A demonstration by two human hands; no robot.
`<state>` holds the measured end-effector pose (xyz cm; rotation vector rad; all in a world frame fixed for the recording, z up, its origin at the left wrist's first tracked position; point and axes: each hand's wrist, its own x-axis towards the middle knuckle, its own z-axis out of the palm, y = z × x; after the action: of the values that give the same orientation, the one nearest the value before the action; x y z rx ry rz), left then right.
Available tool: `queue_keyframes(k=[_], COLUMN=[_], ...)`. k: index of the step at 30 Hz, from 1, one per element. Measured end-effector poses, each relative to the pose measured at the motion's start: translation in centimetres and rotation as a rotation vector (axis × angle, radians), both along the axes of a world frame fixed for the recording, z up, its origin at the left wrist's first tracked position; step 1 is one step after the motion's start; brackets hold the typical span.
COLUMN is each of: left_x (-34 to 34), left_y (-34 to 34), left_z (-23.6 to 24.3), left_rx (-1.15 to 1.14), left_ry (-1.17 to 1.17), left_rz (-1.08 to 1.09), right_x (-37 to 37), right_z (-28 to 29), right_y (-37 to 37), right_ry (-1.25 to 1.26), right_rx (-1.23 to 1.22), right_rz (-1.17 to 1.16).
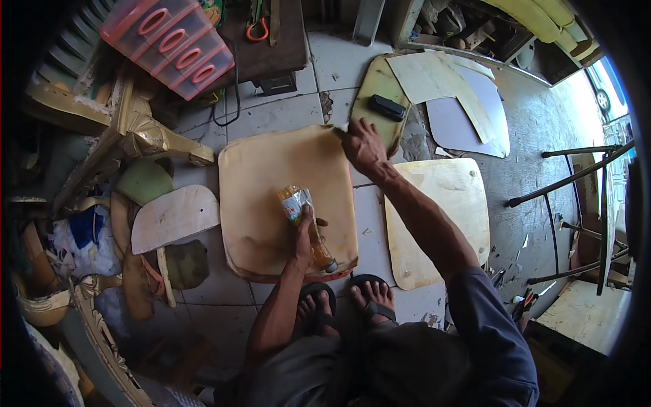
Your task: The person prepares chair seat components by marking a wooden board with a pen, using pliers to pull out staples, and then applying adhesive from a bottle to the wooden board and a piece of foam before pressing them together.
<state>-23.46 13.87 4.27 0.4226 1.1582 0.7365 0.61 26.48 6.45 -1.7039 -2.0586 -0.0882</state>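
Observation:
My left hand (305,237) is closed round a clear plastic bottle (317,247) with amber contents and a printed label. The bottle lies slanted over a tan padded seat panel (251,176), its dark cap toward my feet. My right hand (366,146) reaches to the far right corner of that panel. Its fingers are curled, and a small dark piece shows beside them; what they grip is too small to tell. Just beyond that hand, a black oblong case-like object (388,107) rests on a greenish board (369,81).
A pale seat board (441,217) lies to the right. Thin sheets (434,74) overlap farther back. At the left are a half-round board (178,218), carved gold furniture (146,129) and scraps. Pink drawers (173,47) stand far left; metal legs (563,176) jut in from the right.

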Motion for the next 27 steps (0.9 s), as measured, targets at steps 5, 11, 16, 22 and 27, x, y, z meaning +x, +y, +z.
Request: queue_keyframes(k=[5,11,16,22,27], left_x=[0.0,0.7,0.5,-0.3,1.1], left_y=[-0.2,-0.1,-0.2,-0.4,0.0], left_z=[0.1,1.0,1.1,-0.1,0.7], left_rx=[0.007,-0.034,-0.008,0.007,0.023], left_ry=[0.004,0.044,0.06,0.038,0.043], left_rz=[-0.003,0.023,-0.055,0.01,0.023], right_x=[0.5,-1.0,-2.3,-3.9,-4.2], right_z=[-1.6,-0.2,-0.3,2.6,-0.4], right_y=[-1.5,-11.7,-23.4,-24.2,-27.4], right_ry=[0.04,0.087,0.169,0.283,0.187], right_rx=[-0.021,-0.115,-0.341,-0.279,-0.341], right_rz=[-0.036,0.157,0.158,0.017,0.174])
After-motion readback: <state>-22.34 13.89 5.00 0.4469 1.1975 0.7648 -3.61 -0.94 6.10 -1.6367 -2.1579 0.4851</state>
